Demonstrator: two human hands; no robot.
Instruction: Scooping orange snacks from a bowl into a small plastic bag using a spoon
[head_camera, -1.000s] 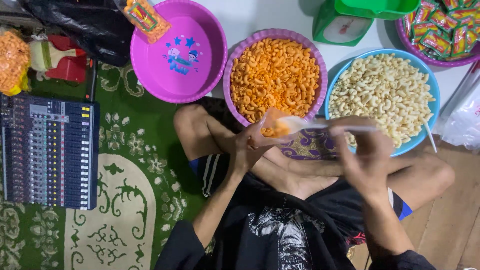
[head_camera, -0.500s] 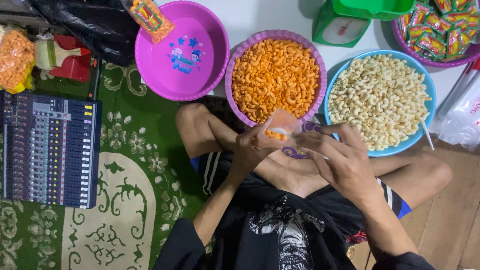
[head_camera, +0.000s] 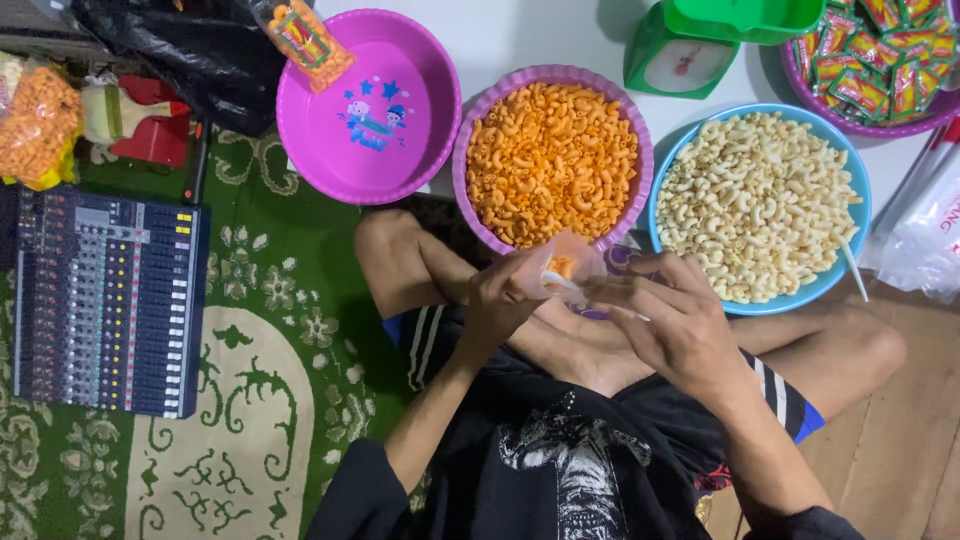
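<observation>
**Small snack bag held at lap level, in front of the orange bowl**

You are seated cross-legged on the floor, half on a green patterned rug (head_camera: 270, 330) and half on bare wooden boards (head_camera: 900, 450). A white sheet carries the bowls ahead of your knees.

Position of the bag: the small clear bag (head_camera: 560, 268) sits between both hands, just below the rim of the purple bowl of orange macaroni snacks (head_camera: 550, 160). A little orange snack shows inside it.

Fingers: your left hand (head_camera: 497, 305) is closed around the bag's left side. Your right hand (head_camera: 680, 325) pinches the bag's right edge, fingers (head_camera: 625, 290) together on the plastic.

Change since the earlier frames: a second ago the right hand was extended to the right, level with the blue bowl of pale macaroni snacks (head_camera: 760, 200). It is now drawn in against the bag, and the bag sits lower. Judged from this, filling is over and the mouth of the bag is being handled.

Surroundings: an empty pink bowl (head_camera: 370, 110) to the left, a green scale (head_camera: 690, 45) behind, and an audio mixer (head_camera: 100, 300) on the rug.
</observation>
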